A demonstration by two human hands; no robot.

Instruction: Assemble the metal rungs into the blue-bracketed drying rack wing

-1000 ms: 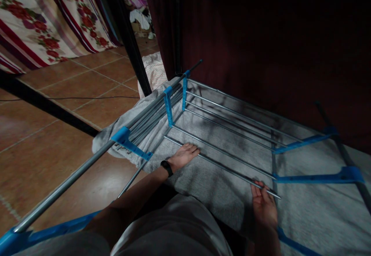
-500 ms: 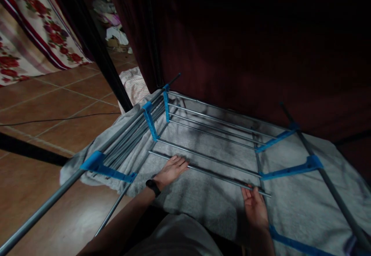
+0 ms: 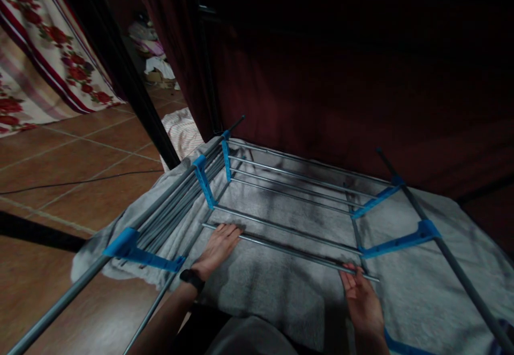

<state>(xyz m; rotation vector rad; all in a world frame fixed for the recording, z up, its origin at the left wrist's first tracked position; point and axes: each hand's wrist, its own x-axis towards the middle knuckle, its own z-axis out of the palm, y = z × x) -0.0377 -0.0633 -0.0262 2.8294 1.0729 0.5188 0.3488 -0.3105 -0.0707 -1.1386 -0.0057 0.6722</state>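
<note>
A loose grey metal rod (image 3: 289,247) lies crosswise in front of me, within a rack frame of grey tubes and blue plastic brackets. My left hand (image 3: 220,243), with a black band on the wrist, grips the rod near its left end, palm down. Close to the right end, my right hand (image 3: 359,289) holds the rod with thumb and fingers, palm up. Just beyond it, a fixed rod (image 3: 281,227) spans from the left blue bracket (image 3: 204,182) to the right blue bracket (image 3: 395,242). Several more rods cross the far part of the frame.
A bundle of grey rods (image 3: 176,217) lies along the left side on the grey blanket (image 3: 277,285). A dark red curtain (image 3: 301,92) hangs behind. Black posts (image 3: 132,82) stand at left above the tiled floor (image 3: 88,157), where a thin cable (image 3: 80,181) runs.
My left hand has slid leftward along the rod toward its left end. My right hand has shifted slightly right, still on the rod. The view has tilted up a little.
</note>
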